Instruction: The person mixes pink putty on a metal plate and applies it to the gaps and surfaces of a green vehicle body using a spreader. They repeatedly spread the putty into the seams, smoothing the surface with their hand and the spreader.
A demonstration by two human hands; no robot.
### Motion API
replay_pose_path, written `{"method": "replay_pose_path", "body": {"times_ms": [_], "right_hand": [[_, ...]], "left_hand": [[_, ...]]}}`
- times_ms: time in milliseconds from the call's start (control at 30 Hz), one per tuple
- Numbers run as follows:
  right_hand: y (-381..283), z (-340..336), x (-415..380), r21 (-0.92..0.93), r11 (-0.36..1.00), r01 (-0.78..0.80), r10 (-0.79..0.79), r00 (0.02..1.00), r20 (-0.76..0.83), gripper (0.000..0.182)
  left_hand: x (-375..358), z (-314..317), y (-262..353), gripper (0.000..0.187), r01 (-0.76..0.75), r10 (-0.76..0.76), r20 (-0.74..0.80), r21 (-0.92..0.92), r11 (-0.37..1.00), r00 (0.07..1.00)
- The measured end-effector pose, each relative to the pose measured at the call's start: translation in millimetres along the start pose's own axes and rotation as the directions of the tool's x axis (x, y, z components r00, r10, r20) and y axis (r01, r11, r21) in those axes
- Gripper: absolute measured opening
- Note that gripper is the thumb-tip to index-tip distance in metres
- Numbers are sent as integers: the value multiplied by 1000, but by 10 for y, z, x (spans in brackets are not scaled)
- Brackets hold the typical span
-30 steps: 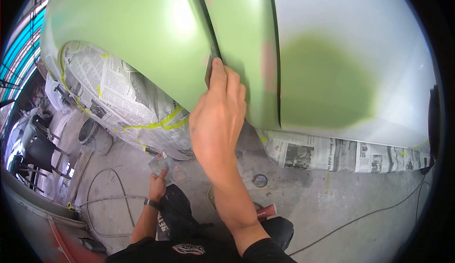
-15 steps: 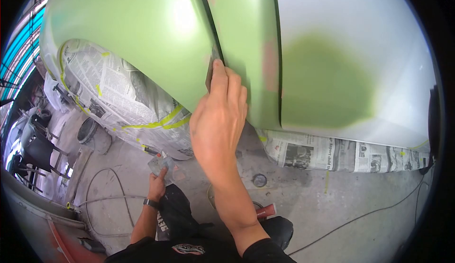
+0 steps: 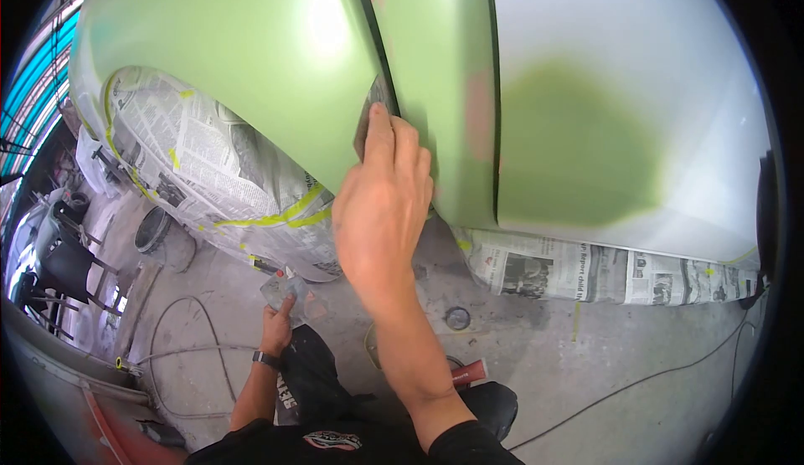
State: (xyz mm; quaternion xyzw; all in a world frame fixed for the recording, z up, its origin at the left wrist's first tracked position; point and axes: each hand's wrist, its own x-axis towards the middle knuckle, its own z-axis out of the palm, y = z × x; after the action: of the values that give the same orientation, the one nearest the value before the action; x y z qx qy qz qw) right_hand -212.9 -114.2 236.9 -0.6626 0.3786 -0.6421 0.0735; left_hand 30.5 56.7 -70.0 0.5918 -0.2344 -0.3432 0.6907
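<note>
Near the centre my right hand (image 3: pixel 387 189) is closed on a thin dark blade (image 3: pixel 366 120), its edge against the green car panel (image 3: pixel 226 38) beside a narrow dark gap. The fingers point up the panel, with the palm turned away. Lower left, my left hand (image 3: pixel 276 323) holds a flat translucent plate (image 3: pixel 283 287) with grey stuff on it; part of its grip is hidden. Right of the gap is a second green panel (image 3: pixel 435 63), with pinkish patches.
Newspaper (image 3: pixel 209 147) with yellow-green tape covers the wheel area. A white door (image 3: pixel 586 13) has a green patch. A grey bucket (image 3: pixel 166 241), hoses, a small round lid (image 3: pixel 458 318) and a red tube (image 3: pixel 471 372) are on or near the floor.
My right hand has shifted slightly left, and the blade is tilted more flatly, showing more of its face. My left hand has hardly moved.
</note>
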Motion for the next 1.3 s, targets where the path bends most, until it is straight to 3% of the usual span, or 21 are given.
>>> {"method": "replay_pose_path", "body": {"times_ms": [267, 467, 767, 1300], "right_hand": [[29, 25, 33, -38, 999, -6, 5, 999, -41, 51], [-2, 17, -5, 6, 999, -33, 33, 997, 69, 56], [16, 27, 10, 0, 999, -39, 39, 999, -12, 56], [156, -58, -368, 39, 999, -18, 17, 999, 32, 61]], "left_hand": [[26, -30, -52, 32, -26, 26, 16, -9, 1000, 1000], [18, -15, -25, 29, -18, 18, 11, -6, 1000, 1000], [-3, 18, -1, 30, 2, -1, 15, -23, 1000, 1000], [6, -12, -30, 32, 28, -27, -10, 11, 1000, 1000]]}}
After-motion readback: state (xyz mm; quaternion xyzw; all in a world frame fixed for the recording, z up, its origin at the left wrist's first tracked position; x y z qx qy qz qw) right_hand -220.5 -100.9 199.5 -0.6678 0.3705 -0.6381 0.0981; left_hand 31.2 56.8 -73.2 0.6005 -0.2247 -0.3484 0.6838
